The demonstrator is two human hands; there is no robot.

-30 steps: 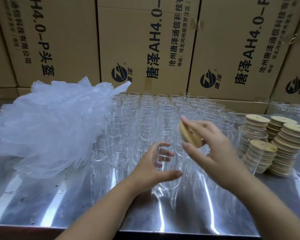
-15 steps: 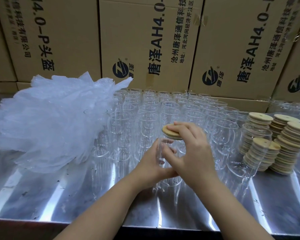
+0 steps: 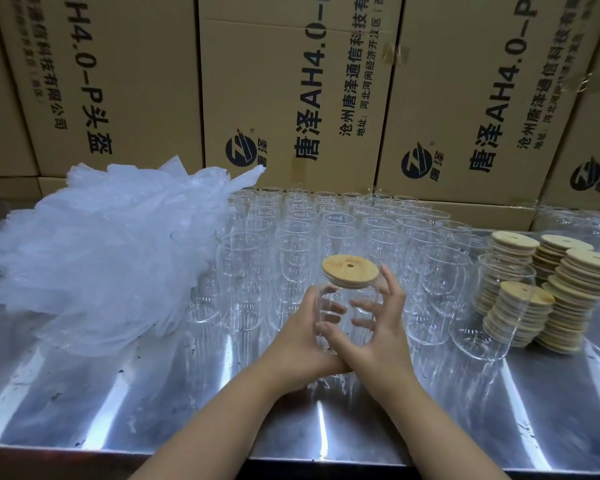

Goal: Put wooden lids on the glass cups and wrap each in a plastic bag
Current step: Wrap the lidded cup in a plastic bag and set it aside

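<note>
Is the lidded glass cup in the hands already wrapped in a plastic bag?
No, the glass cup is bare; the plastic bags lie piled to its left.

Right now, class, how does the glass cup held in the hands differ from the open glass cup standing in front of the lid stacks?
The held glass cup carries a wooden lid; the front-right glass cup is uncovered. The left hand and right hand grip the held glass cup; the front-right glass cup stands untouched on the metal table. Both are clear, empty glass.
</note>
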